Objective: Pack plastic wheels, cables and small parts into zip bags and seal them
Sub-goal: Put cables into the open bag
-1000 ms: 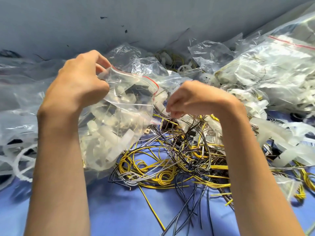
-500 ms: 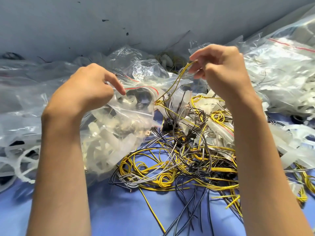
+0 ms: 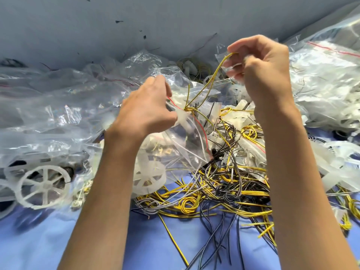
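Yellow cable [image 3: 214, 76] pinched in right hand [image 3: 263, 75].

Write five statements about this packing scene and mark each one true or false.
1. The right hand pinches a yellow cable. True.
2. The cable pile lies on a red cloth. False: the cloth is blue.
3. A white spoked wheel lies to the left of the left hand. True.
4. The left hand is held higher than the right hand. False: the right hand is higher.
5. The bag held by the left hand has a red strip. True.
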